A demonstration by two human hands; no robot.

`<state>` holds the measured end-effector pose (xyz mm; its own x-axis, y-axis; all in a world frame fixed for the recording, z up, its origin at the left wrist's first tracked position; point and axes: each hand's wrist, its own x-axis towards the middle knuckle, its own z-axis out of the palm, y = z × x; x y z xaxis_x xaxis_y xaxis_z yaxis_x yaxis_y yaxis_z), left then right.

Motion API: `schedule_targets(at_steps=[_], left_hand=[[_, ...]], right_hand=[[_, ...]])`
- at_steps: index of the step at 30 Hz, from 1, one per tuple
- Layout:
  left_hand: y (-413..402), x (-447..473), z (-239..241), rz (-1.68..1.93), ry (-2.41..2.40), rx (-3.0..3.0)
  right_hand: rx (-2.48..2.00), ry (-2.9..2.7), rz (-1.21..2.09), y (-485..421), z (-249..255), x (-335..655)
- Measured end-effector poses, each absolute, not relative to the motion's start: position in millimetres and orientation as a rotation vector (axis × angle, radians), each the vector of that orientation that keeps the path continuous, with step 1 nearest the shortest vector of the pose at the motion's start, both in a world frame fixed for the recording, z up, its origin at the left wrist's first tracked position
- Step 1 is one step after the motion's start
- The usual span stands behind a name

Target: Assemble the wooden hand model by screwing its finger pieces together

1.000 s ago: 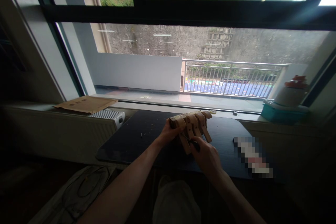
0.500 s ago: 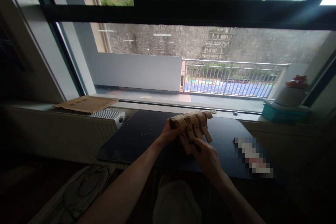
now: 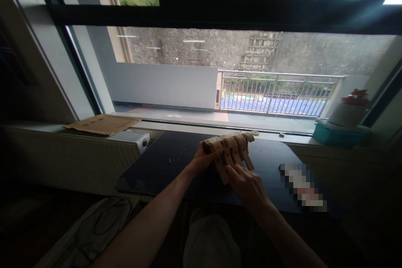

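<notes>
A wooden jointed model shaped like a hand (image 3: 230, 148) stands on a dark table (image 3: 163, 163) by the window. My left hand (image 3: 202, 160) grips its left end, fingers wrapped round the wood. My right hand (image 3: 246, 184) is closed just below the model's near finger pieces, fingertips pressed against them. Earlier frames showed a small dark tool in this hand; I cannot see it now.
A white radiator-like box (image 3: 130, 138) and a flat cardboard piece (image 3: 102, 124) lie at the left on the sill. A teal box (image 3: 341, 136) with a white pot on it stands at the right. Small crumbs dot the table; cables lie on the floor at lower left.
My right hand has moved slightly up and forward against the model's finger pieces, and the small dark tool is no longer visible. My left hand has kept its hold.
</notes>
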<state>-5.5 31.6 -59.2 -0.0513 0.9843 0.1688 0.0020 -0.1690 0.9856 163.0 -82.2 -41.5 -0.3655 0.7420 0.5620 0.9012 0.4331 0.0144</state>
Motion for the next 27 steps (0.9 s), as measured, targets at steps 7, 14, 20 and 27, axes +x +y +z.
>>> schedule_targets(at_steps=[7, 14, 20, 27], left_hand=[[41, -7, -70, 1.382, 1.156, 1.348], [38, -6, -66, 1.375, 1.144, 1.334], [34, -6, -61, 1.374, 1.153, 1.301], [38, -7, -67, 1.404, 1.105, 1.271]], right_hand=[[-1.445, -1.824, 0.126, -73, -51, 162], [-1.583, -1.887, -0.013, -76, -46, 162], [-1.41, -2.21, -0.584, -85, -46, 166], [-1.439, -2.034, -0.305, -78, -57, 164]])
